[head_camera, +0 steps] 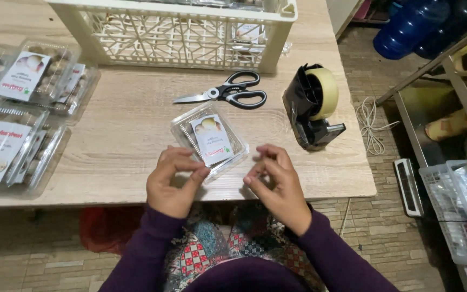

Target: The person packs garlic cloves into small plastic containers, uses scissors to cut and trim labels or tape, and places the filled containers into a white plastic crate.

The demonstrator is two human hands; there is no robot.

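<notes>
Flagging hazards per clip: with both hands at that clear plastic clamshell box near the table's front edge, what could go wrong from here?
1. The clear plastic clamshell box with a white label lies close to the wooden table's front edge; a nudge from the left hand or right hand might tip it off.
2. The black-handled scissors lie with blades slightly parted just beyond the box; a reach could catch them.
3. The black tape dispenser has a cutter facing the right hand.
</notes>
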